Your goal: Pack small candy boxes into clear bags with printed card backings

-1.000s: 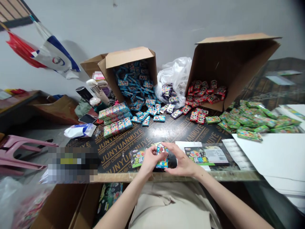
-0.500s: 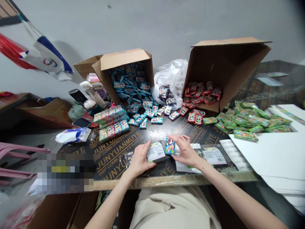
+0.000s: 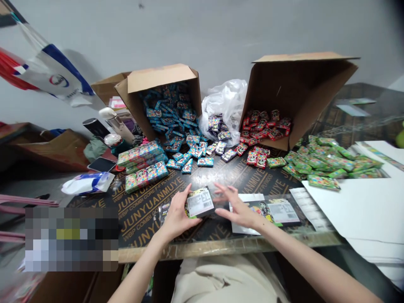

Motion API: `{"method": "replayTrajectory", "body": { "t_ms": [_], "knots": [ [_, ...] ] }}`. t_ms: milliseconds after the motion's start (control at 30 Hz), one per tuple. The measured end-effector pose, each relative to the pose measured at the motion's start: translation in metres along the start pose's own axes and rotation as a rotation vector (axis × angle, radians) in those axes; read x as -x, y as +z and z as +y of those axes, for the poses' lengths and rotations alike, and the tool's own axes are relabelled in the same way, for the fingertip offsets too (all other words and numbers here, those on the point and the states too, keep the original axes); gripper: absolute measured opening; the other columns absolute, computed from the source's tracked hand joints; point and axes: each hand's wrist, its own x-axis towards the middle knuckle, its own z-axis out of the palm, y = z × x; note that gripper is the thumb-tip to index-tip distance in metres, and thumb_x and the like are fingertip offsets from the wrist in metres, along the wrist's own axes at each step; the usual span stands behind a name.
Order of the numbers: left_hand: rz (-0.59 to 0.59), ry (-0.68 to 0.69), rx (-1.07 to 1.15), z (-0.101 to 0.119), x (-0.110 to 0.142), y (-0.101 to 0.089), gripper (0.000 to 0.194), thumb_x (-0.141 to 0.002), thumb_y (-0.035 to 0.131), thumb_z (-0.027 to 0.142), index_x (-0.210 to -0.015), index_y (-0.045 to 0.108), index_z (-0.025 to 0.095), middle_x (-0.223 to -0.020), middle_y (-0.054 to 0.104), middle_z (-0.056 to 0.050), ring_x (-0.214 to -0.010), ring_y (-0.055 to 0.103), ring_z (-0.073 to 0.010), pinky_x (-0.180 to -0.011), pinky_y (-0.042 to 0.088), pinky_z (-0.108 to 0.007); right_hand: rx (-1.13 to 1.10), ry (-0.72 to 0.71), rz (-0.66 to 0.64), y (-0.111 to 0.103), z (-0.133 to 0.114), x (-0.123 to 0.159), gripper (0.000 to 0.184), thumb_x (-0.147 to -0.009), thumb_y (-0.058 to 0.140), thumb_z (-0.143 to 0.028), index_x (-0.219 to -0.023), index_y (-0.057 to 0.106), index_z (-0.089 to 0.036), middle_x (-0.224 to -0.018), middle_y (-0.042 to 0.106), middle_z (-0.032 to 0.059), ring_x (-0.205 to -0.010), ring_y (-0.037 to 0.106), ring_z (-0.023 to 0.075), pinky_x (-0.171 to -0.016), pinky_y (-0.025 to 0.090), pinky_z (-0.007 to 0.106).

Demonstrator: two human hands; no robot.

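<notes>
My left hand (image 3: 179, 213) is closed around the left side of a dark flat pack (image 3: 201, 203) with a white barcode label, held by thumb and fingers near the front of the table. My right hand (image 3: 236, 207) hovers just right of that pack, its fingers apart and slightly blurred, with nothing between them. Under and beside my right wrist lies another dark pack (image 3: 284, 210) with a white label and a colourful print. White paper (image 3: 249, 227) lies partly beneath my right hand.
Behind are an open carton (image 3: 160, 78) of small blue boxes, a plastic bag (image 3: 225, 97) with purple boxes, and a carton (image 3: 299, 80) with red ones. Green packets (image 3: 328, 158) pile up at right, near white sheets (image 3: 362, 202). Stacked wrapped boxes (image 3: 147, 176) stand left.
My right hand has let go of the small blue box, which no longer shows, and its fingers have spread. The pack in my left hand appears tilted up more. The view has shifted slightly.
</notes>
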Motion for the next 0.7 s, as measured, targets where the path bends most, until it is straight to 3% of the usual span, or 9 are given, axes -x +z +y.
{"method": "replayTrajectory", "body": {
  "t_ms": [67, 167, 233, 333, 433, 567, 633, 700],
  "knots": [
    [0.001, 0.0, 0.001, -0.003, -0.001, 0.001, 0.1, -0.056, 0.071, 0.03, -0.138, 0.016, 0.021, -0.12, 0.048, -0.009, -0.11, 0.045, -0.0259, -0.098, 0.031, -0.043, 0.013, -0.019, -0.043, -0.003, 0.008, -0.016, 0.061, -0.084, 0.049, -0.035, -0.137, 0.018, -0.028, -0.112, 0.06, 0.0054, -0.111, 0.05, 0.0207, -0.102, 0.014, 0.047],
    [-0.012, -0.005, -0.034, -0.009, 0.0, 0.008, 0.097, -0.056, 0.07, 0.029, -0.138, 0.019, 0.02, -0.121, 0.048, -0.01, -0.11, 0.044, -0.027, -0.098, 0.03, -0.044, 0.224, 0.131, 0.254, -0.024, 0.044, -0.054, 0.058, -0.081, 0.052, -0.041, -0.132, 0.031, -0.024, -0.12, 0.055, 0.0095, -0.116, 0.043, 0.0257, -0.099, 0.018, 0.048],
    [-0.058, 0.007, -0.07, -0.014, 0.002, 0.014, 0.096, -0.055, 0.07, 0.028, -0.137, 0.022, 0.02, -0.121, 0.049, -0.01, -0.111, 0.044, -0.028, -0.1, 0.027, -0.047, 0.4, 0.286, 0.36, -0.044, 0.075, -0.081, 0.071, -0.072, 0.06, -0.047, -0.132, 0.033, -0.02, -0.13, 0.045, 0.0148, -0.123, 0.031, 0.0331, -0.098, 0.015, 0.052],
    [-0.136, 0.025, -0.119, -0.019, 0.006, 0.022, 0.093, -0.053, 0.071, 0.028, -0.135, 0.027, 0.021, -0.12, 0.051, -0.009, -0.112, 0.044, -0.0282, -0.103, 0.021, -0.05, 0.462, 0.379, 0.253, -0.068, 0.11, -0.108, 0.081, -0.063, 0.067, -0.045, -0.132, 0.035, -0.016, -0.13, 0.044, 0.0181, -0.127, 0.018, 0.0391, -0.098, 0.006, 0.058],
    [-0.159, 0.003, -0.143, -0.023, 0.008, 0.021, 0.091, -0.052, 0.073, 0.034, -0.133, 0.033, 0.024, -0.12, 0.052, -0.008, -0.114, 0.044, -0.0288, -0.104, 0.017, -0.053, 0.388, 0.351, 0.17, -0.071, 0.118, -0.115, 0.072, -0.06, 0.068, -0.04, -0.124, 0.046, -0.016, -0.118, 0.054, 0.0171, -0.124, 0.026, 0.0388, -0.098, 0.008, 0.057],
    [-0.03, -0.079, 0.016, -0.016, 0.001, 0.01, 0.078, -0.057, 0.071, 0.043, -0.128, 0.042, 0.025, -0.124, 0.049, -0.01, -0.116, 0.042, -0.0289, -0.102, 0.022, -0.051, 0.177, 0.321, 0.058, -0.048, 0.095, -0.102, 0.063, -0.068, 0.058, -0.046, -0.123, 0.044, -0.02, -0.107, 0.06, 0.0115, -0.101, 0.053, 0.0278, -0.09, 0.036, 0.046],
    [0.069, -0.146, 0.218, -0.005, -0.009, 0.006, 0.069, -0.063, 0.069, 0.042, -0.125, 0.045, 0.023, -0.125, 0.049, -0.01, -0.116, 0.044, -0.0268, -0.099, 0.03, -0.045, -0.116, 0.316, -0.081, -0.033, 0.075, -0.089, 0.055, -0.079, 0.037, -0.053, -0.123, 0.041, -0.019, -0.1, 0.063, 0.0104, -0.086, 0.061, 0.0221, -0.075, 0.047, 0.038],
    [0.093, -0.228, 0.48, 0.01, -0.021, 0.006, 0.055, -0.067, 0.066, 0.04, -0.117, 0.052, 0.02, -0.116, 0.055, -0.009, -0.107, 0.051, -0.0242, -0.092, 0.037, -0.038, -0.468, 0.318, -0.309, -0.02, 0.053, -0.075, 0.059, -0.084, 0.017, -0.056, -0.117, 0.045, -0.016, -0.092, 0.064, 0.0112, -0.077, 0.063, 0.0212, -0.063, 0.051, 0.035]
  ]
}}
